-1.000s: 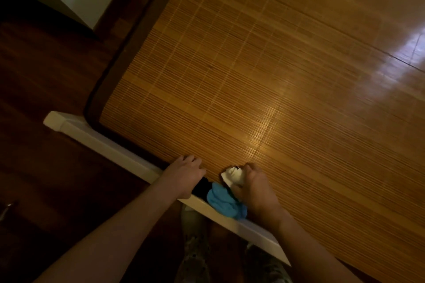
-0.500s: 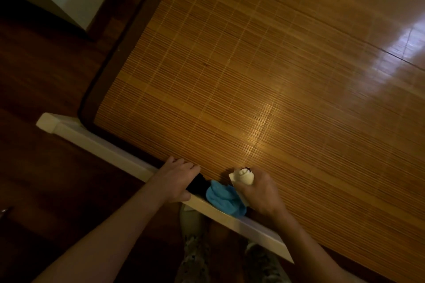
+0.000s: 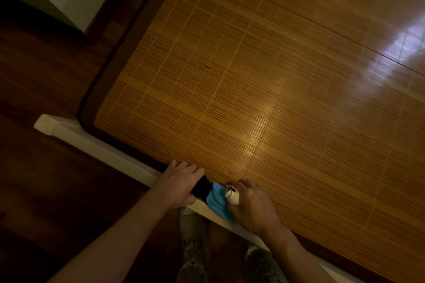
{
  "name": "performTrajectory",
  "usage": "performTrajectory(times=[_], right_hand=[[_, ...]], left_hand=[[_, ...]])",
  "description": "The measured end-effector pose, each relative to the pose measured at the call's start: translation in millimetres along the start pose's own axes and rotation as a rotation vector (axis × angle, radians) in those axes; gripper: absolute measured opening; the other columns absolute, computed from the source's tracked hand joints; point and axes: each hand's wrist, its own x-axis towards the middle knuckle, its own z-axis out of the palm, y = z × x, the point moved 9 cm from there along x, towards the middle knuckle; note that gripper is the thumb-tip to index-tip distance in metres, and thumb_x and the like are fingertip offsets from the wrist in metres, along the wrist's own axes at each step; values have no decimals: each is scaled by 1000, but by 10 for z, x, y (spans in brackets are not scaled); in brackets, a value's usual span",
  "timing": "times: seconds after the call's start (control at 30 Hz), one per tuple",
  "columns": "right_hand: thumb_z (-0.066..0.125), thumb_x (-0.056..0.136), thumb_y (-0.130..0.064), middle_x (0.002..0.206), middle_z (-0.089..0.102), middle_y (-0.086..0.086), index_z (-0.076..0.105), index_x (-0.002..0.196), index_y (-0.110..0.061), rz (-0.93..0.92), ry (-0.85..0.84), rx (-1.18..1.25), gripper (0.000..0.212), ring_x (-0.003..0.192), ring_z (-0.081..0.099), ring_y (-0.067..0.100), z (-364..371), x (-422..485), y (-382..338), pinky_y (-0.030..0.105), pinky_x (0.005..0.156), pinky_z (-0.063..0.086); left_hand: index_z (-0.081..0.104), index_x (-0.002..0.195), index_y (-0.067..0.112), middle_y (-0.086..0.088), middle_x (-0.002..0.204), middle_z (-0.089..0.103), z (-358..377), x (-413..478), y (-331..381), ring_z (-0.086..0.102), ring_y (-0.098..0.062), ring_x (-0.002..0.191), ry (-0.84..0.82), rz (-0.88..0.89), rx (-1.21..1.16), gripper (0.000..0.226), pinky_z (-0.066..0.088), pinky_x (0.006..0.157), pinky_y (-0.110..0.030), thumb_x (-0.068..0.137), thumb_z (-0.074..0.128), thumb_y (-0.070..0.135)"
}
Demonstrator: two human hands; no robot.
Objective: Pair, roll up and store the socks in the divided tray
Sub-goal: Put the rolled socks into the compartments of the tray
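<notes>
Right hand [image 3: 251, 208]: pinches white sock roll [image 3: 232, 196], right of blue sock [image 3: 216, 204] (nearer hand).
Left hand [image 3: 181, 185]: fingers curled on black sock [image 3: 202, 187], opposite side.

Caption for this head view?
Left hand grips black sock; right hand holds white sock roll beside blue sock.

Bamboo mat [image 3: 253, 80], dark wooden floor [image 3: 46, 179]

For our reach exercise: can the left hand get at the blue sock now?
Probably yes: the blue sock lies exposed just past the black sock that the left hand holds; nothing blocks it.
</notes>
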Motion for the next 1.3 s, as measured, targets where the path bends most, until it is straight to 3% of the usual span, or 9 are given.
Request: performTrajectory(times=[0.13,0.2,0.47,0.73,0.83,0.93,1.03,1.2,1.3], right_hand=[[63,68,-81,110,63,-9,58,119,-28,168,-86,95,74,95,62,10,131,1,149,26,78,50],[71,56,-84,110,65,-10,53,122,-27,227,-148,90,89,95,62,9,204,6,185,22,74,46],[82,65,-62,110,68,-6,57,120,-29,209,-207,-105,69,96,64,14,288,113,151,28,79,53],[89,63,-40,100,69,-14,60,111,-39,258,-175,271,55,89,66,2,113,48,246,26,80,59],[91,67,-27,101,70,-7,61,112,-31,331,-39,489,55,88,69,9,-192,-199,308,32,76,62],[89,71,-9,100,74,1,63,119,-15,410,142,715,54,87,72,16,-659,-540,324,25,68,60],[90,72,-9,95,77,-3,68,114,-20,372,281,813,49,83,74,12,-1251,-964,171,21,65,57],[90,70,-10,92,77,-13,67,110,-22,278,507,860,48,80,73,4,-2286,-1933,-215,15,62,54],[91,70,-11,93,76,-14,67,109,-24,264,669,894,47,81,72,1,-2755,-2642,-383,14,63,54]], left_hand=[[42,132,23,2,128,53,-7,-4,-4,48,-23,120,-4,-10,-6,50,35,101,-40,88,61,36],[43,131,22,2,127,53,-14,-7,-3,48,-23,119,-4,-14,-10,49,35,101,-40,88,62,36],[44,132,22,1,128,54,-18,-3,9,48,-23,119,-16,-26,3,50,35,102,-41,87,63,33],[46,131,23,4,124,56,-71,-69,-40,51,-21,116,24,-33,-47,49,37,98,-39,87,62,38],[49,123,25,8,111,59,-306,-328,-167,58,-17,106,138,-95,-252,41,42,85,-33,89,63,42],[51,123,27,10,98,63,-632,-758,-279,63,-10,85,247,-216,-669,39,42,61,-24,90,70,35],[52,122,34,9,93,68,-988,-1179,-250,67,-7,70,308,-281,-982,38,44,52,-18,91,72,25],[51,105,51,11,100,68,-1950,-1969,69,66,12,80,517,-230,-1226,45,53,54,-14,92,73,14],[54,104,48,11,100,69,-2516,-2407,432,68,9,82,609,-136,-1232,47,54,58,-16,92,71,6]])
